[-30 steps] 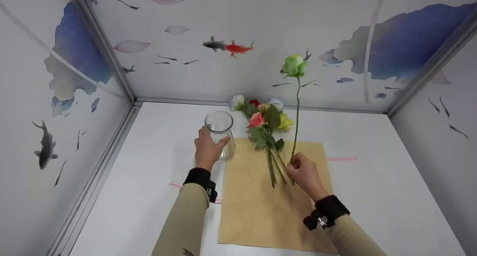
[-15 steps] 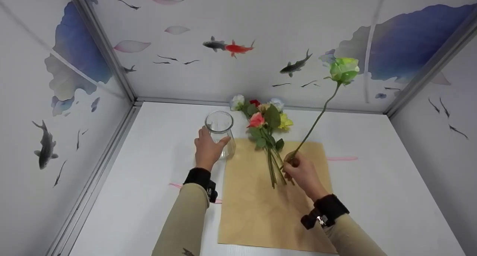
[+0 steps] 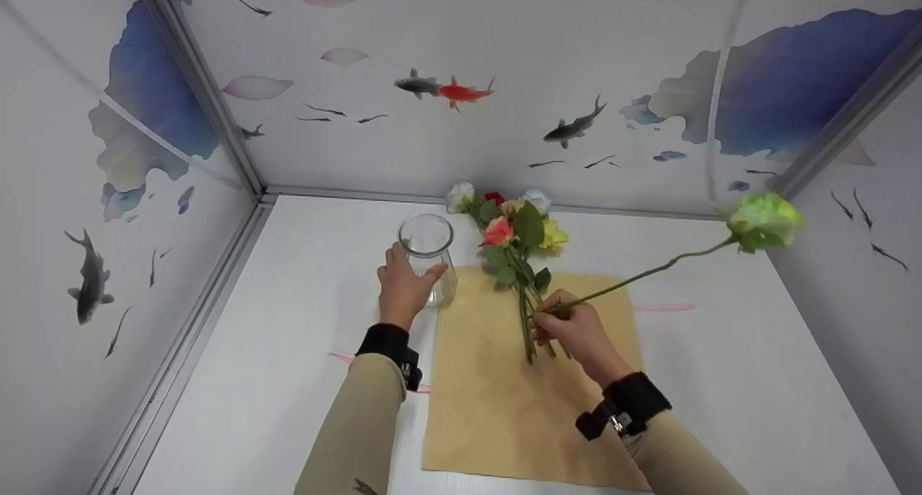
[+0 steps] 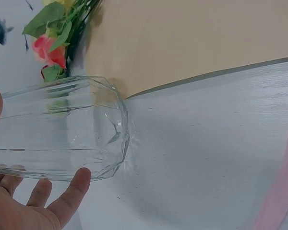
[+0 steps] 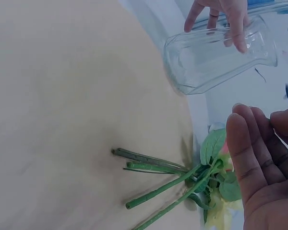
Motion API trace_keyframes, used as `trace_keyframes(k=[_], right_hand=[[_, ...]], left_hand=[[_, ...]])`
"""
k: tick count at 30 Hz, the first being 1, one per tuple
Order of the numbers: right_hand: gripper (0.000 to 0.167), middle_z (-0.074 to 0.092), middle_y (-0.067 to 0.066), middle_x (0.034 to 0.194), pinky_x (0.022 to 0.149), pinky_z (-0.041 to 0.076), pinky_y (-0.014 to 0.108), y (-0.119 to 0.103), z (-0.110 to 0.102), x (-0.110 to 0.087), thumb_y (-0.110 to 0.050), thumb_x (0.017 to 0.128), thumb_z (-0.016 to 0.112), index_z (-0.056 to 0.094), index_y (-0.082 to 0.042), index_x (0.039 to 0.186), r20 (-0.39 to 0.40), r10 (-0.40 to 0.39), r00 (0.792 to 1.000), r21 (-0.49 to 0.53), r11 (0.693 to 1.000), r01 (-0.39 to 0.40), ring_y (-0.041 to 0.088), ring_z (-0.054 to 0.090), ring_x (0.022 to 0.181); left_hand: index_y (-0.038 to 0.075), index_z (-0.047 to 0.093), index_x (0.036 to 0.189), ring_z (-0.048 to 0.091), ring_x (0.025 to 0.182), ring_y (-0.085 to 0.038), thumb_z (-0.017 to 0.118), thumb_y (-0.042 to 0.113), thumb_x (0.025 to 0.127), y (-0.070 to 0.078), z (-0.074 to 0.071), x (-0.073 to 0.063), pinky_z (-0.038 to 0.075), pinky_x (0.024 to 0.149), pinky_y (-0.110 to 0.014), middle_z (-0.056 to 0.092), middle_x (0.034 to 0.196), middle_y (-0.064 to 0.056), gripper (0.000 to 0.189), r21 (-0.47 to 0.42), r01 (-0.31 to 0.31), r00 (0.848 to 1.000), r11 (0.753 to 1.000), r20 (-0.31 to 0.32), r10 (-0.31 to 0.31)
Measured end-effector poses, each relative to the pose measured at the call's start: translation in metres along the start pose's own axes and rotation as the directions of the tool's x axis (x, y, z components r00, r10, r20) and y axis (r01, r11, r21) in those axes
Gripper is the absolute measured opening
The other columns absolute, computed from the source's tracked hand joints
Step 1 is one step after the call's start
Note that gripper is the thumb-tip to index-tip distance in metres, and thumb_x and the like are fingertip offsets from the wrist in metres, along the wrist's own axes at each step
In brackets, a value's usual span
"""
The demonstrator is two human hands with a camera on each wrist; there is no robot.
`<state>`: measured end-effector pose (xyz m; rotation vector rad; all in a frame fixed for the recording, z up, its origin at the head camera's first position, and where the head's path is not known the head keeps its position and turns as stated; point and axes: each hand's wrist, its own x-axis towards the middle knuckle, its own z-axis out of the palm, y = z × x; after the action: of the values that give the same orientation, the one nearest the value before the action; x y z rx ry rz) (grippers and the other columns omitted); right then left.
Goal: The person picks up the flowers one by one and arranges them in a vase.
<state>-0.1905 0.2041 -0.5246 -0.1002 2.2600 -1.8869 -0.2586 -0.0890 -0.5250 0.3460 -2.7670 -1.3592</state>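
My left hand point(image 3: 405, 286) is wrapped around a clear glass vase point(image 4: 62, 129), thumb on one side and fingers on the other. The vase stands at the upper left corner of the brown paper. Between thumb and fingers, my right hand point(image 3: 580, 336) pinches the lower stem of a green artificial rose point(image 3: 763, 223). The rose slants far to the right, its bloom beyond the paper. A bunch of artificial flowers point(image 3: 498, 231) lies beside that hand, several stems point(image 5: 156, 191) reaching onto the paper. The right wrist view shows the fingers, but the rose stem is hidden there.
A sheet of brown paper point(image 3: 497, 416) lies on the white table point(image 3: 727, 380). Pink strips point(image 3: 664, 308) mark the table on both sides. Printed walls point(image 3: 468, 19) enclose the table at the back, left and right.
The green rose has swung from nearly upright down to the right, its bloom now much lower. My right hand has shifted slightly left. The left hand and vase have stayed put.
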Motion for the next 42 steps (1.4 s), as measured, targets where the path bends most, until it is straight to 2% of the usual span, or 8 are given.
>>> trace_keyframes(k=[11, 14, 19, 25, 32, 36, 38, 42], right_hand=[[0.03, 0.069, 0.025, 0.103, 0.08, 0.058, 0.041, -0.013, 0.007, 0.002, -0.022, 0.102, 0.065, 0.062, 0.004, 0.118, 0.007, -0.022, 1.0, -0.013, 1.0, 0.022, 0.047, 0.066, 0.092], [0.031, 0.069, 0.024, 0.101, 0.079, 0.058, 0.041, -0.019, 0.01, 0.003, -0.024, 0.103, 0.065, 0.063, 0.004, 0.117, -0.013, -0.038, 0.999, -0.03, 0.999, 0.037, 0.041, 0.067, 0.087], [0.023, 0.069, 0.02, 0.095, 0.077, 0.058, 0.044, -0.034, 0.015, 0.01, -0.022, 0.102, 0.065, 0.066, -0.001, 0.113, -0.023, -0.089, 0.996, -0.084, 0.993, 0.086, 0.031, 0.068, 0.08], [0.018, 0.071, 0.013, 0.097, 0.079, 0.058, 0.05, -0.057, 0.026, 0.021, -0.018, 0.102, 0.064, 0.066, -0.004, 0.114, 0.036, -0.104, 0.994, -0.12, 0.987, 0.108, 0.031, 0.07, 0.082], [0.02, 0.07, 0.02, 0.1, 0.075, 0.058, 0.038, -0.085, 0.041, 0.039, -0.02, 0.102, 0.063, 0.067, -0.005, 0.114, 0.072, -0.093, 0.993, -0.128, 0.987, 0.102, 0.027, 0.07, 0.081], [0.022, 0.07, 0.018, 0.097, 0.075, 0.059, 0.042, -0.099, 0.049, 0.049, -0.023, 0.102, 0.062, 0.066, -0.005, 0.113, 0.075, -0.105, 0.992, -0.09, 0.99, 0.112, 0.028, 0.07, 0.078], [0.017, 0.07, 0.017, 0.094, 0.074, 0.059, 0.044, -0.105, 0.053, 0.052, -0.021, 0.102, 0.062, 0.065, -0.006, 0.11, 0.076, -0.125, 0.989, -0.086, 0.988, 0.132, 0.028, 0.07, 0.076], [0.011, 0.07, 0.019, 0.092, 0.069, 0.059, 0.039, -0.116, 0.062, 0.06, -0.017, 0.103, 0.06, 0.059, -0.007, 0.106, 0.083, -0.165, 0.983, -0.118, 0.978, 0.174, 0.026, 0.07, 0.072]], left_hand=[[0.004, 0.019, 0.162, 0.027, 0.147, -0.04, 0.073, 0.055, 0.09, 0.0, 0.002, 0.001, 0.042, 0.107, -0.057, 0.026, 0.164, -0.014, 0.103, 0.004, 0.009, 1.0, 1.0, 0.004, -0.009], [0.004, 0.019, 0.162, 0.028, 0.147, -0.041, 0.073, 0.055, 0.09, 0.0, 0.002, 0.002, 0.042, 0.107, -0.057, 0.026, 0.164, -0.014, 0.104, 0.008, 0.008, 1.0, 1.0, 0.006, -0.008], [0.003, 0.02, 0.161, 0.029, 0.145, -0.041, 0.073, 0.055, 0.09, -0.001, 0.002, 0.001, 0.041, 0.108, -0.057, 0.028, 0.163, -0.015, 0.103, 0.012, 0.001, 1.0, 1.0, -0.002, -0.001], [0.003, 0.02, 0.161, 0.029, 0.145, -0.041, 0.073, 0.055, 0.09, -0.001, 0.002, 0.001, 0.041, 0.108, -0.056, 0.029, 0.163, -0.015, 0.103, 0.012, -0.002, 1.0, 1.0, -0.004, 0.002], [0.004, 0.02, 0.162, 0.028, 0.146, -0.039, 0.073, 0.055, 0.09, -0.001, 0.003, 0.002, 0.04, 0.109, -0.056, 0.027, 0.164, -0.014, 0.103, 0.006, 0.007, 1.0, 1.0, 0.003, -0.007], [0.004, 0.02, 0.162, 0.028, 0.147, -0.038, 0.073, 0.055, 0.09, -0.001, 0.003, 0.002, 0.04, 0.11, -0.054, 0.028, 0.164, -0.014, 0.102, 0.014, 0.011, 1.0, 1.0, -0.002, -0.011], [0.004, 0.021, 0.162, 0.029, 0.146, -0.038, 0.073, 0.055, 0.09, -0.001, 0.004, 0.002, 0.04, 0.11, -0.054, 0.028, 0.164, -0.014, 0.102, 0.021, 0.013, 1.0, 1.0, -0.007, -0.012], [0.005, 0.022, 0.161, 0.031, 0.145, -0.038, 0.074, 0.055, 0.09, -0.001, 0.003, 0.003, 0.042, 0.108, -0.054, 0.03, 0.162, -0.014, 0.102, 0.028, 0.016, 1.0, 0.999, -0.015, -0.016]])
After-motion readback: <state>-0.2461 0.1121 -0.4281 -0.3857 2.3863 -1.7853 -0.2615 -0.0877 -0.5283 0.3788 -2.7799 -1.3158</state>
